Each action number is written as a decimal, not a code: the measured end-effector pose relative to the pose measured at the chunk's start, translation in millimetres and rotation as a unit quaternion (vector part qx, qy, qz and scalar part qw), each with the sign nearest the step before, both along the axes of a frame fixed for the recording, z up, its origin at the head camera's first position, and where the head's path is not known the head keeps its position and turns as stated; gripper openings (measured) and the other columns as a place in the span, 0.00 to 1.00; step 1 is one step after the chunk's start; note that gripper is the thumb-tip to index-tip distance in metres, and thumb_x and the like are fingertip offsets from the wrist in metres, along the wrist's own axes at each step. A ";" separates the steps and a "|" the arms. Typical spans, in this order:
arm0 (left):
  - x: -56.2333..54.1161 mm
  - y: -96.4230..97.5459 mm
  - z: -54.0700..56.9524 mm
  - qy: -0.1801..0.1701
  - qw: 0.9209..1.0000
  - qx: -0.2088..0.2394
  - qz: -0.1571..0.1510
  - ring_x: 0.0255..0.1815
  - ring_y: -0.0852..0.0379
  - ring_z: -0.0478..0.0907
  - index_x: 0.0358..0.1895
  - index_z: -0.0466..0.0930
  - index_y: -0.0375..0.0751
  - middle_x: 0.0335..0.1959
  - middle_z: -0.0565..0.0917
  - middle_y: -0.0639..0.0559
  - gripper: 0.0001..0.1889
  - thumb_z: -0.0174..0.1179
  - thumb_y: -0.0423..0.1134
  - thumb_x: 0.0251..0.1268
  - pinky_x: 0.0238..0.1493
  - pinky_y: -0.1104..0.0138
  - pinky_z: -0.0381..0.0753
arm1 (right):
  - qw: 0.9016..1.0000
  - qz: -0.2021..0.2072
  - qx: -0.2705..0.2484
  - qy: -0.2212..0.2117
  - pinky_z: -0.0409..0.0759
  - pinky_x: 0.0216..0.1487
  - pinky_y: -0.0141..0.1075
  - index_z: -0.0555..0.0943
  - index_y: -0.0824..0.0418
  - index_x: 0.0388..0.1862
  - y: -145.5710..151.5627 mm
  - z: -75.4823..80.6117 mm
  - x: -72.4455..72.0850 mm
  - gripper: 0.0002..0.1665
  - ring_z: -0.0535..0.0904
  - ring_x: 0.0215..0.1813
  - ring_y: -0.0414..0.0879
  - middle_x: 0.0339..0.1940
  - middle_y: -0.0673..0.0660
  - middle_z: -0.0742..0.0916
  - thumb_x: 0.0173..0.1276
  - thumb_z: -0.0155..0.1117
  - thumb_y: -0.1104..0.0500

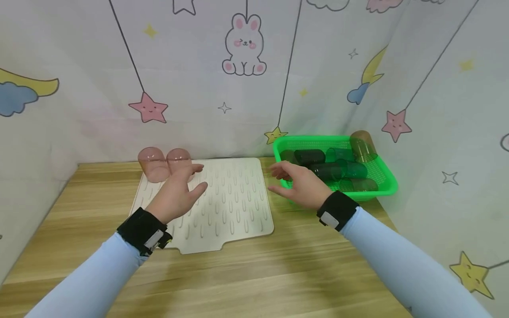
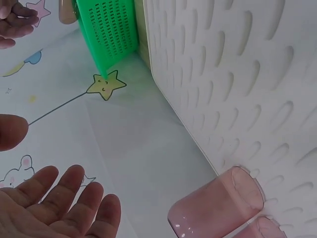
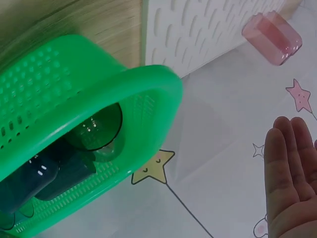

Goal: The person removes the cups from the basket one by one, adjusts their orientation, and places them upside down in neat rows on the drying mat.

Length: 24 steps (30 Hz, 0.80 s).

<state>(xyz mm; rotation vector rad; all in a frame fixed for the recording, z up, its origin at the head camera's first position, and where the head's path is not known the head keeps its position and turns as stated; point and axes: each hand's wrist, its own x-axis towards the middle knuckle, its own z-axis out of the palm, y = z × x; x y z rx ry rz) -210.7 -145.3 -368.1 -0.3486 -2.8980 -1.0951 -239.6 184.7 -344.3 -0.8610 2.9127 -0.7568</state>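
Note:
Two pink see-through cups (image 1: 153, 165) stand upside down, side by side, at the back left corner of a white ridged drying mat (image 1: 230, 198). My left hand (image 1: 176, 192) hovers over the mat's left part, in front of the cups, with fingers extended, thumb apart and nothing held. In the left wrist view a pink cup (image 2: 215, 206) is clear of those fingers. My right hand (image 1: 304, 183) is raised before the left end of a green basket (image 1: 387, 179), its fingers loosely extended and holding nothing. Inside the basket lie several cups, among them a black one (image 1: 309, 157) and a teal one (image 1: 355, 169).
An amber cup (image 1: 362, 146) leans up in the basket's back right corner, above the rim. Behind the wooden table (image 1: 254, 278) hangs a white cloth (image 1: 199, 79) printed with stars and a rabbit. Another cloth wall borders the right side.

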 end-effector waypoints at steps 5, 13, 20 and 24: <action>0.9 3.6 -1.9 0.011 1.000 0.000 -0.017 0.77 0.36 0.64 0.74 0.64 0.30 0.72 0.70 0.32 0.28 0.54 0.40 0.77 0.75 0.42 0.65 | 1.000 -0.004 0.005 -0.004 0.82 0.63 0.49 0.75 0.58 0.66 15.0 7.2 -7.8 0.30 0.84 0.59 0.51 0.57 0.56 0.86 0.71 0.69 0.48; 4.0 3.9 -3.8 0.009 1.000 -0.002 -0.018 0.77 0.37 0.63 0.73 0.64 0.30 0.72 0.69 0.33 0.28 0.53 0.41 0.77 0.75 0.43 0.65 | 0.999 -0.024 0.037 -0.008 0.78 0.67 0.52 0.74 0.59 0.68 40.7 16.7 -26.0 0.28 0.80 0.64 0.56 0.60 0.58 0.85 0.75 0.65 0.49; 6.3 2.8 -5.1 0.003 1.000 -0.002 -0.016 0.76 0.38 0.64 0.74 0.64 0.32 0.72 0.69 0.34 0.28 0.53 0.42 0.77 0.75 0.43 0.66 | 0.997 -0.039 0.069 -0.016 0.76 0.68 0.54 0.71 0.60 0.71 60.4 18.8 -41.0 0.29 0.78 0.67 0.58 0.64 0.62 0.83 0.77 0.62 0.51; 8.5 3.1 -4.5 -0.003 1.000 0.001 -0.013 0.76 0.39 0.65 0.74 0.64 0.33 0.73 0.68 0.35 0.28 0.53 0.42 0.78 0.75 0.43 0.67 | 0.995 -0.040 0.092 -0.013 0.76 0.68 0.55 0.70 0.61 0.72 67.5 16.2 -48.4 0.30 0.77 0.68 0.59 0.65 0.64 0.82 0.76 0.62 0.52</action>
